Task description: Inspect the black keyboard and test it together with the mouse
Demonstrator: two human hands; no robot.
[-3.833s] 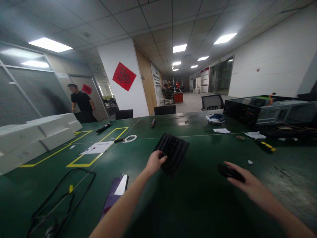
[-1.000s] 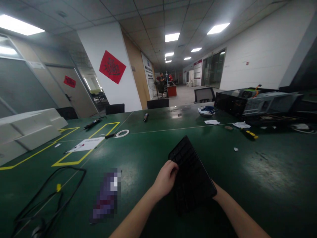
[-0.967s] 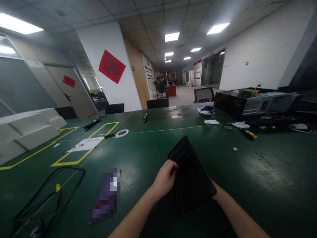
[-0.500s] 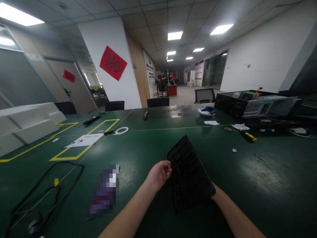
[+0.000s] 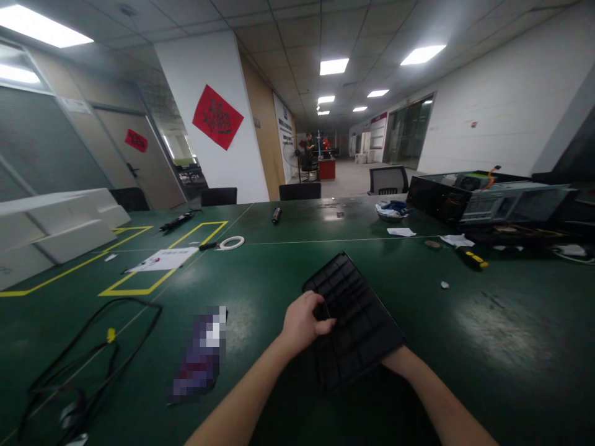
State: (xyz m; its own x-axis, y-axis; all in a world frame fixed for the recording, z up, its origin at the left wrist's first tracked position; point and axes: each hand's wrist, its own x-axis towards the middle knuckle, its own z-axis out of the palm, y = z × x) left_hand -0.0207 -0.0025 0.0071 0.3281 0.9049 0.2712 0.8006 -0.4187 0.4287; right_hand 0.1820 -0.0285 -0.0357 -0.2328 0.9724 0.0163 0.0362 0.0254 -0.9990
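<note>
A black ribbed plastic panel (image 5: 356, 316) is held tilted just above the green table (image 5: 465, 322), in front of me. My left hand (image 5: 302, 322) grips its left edge, fingers curled over the panel's face. My right hand (image 5: 393, 365) is under the panel's near right corner; only the wrist and forearm show, and its fingers are hidden behind the panel.
An open computer case (image 5: 488, 201) stands at the far right, with a yellow-black tool (image 5: 471, 259) and paper scraps near it. White foam blocks (image 5: 60, 229) lie at far left. A black cable (image 5: 88, 353), a blurred flat item (image 5: 199, 356), yellow tape outlines and a white ring (image 5: 232, 242) lie on the left half.
The panel has swung so its far end points more to the left. My left hand has closed again on its left edge. Earlier my right hand held a small dark object on the table.
</note>
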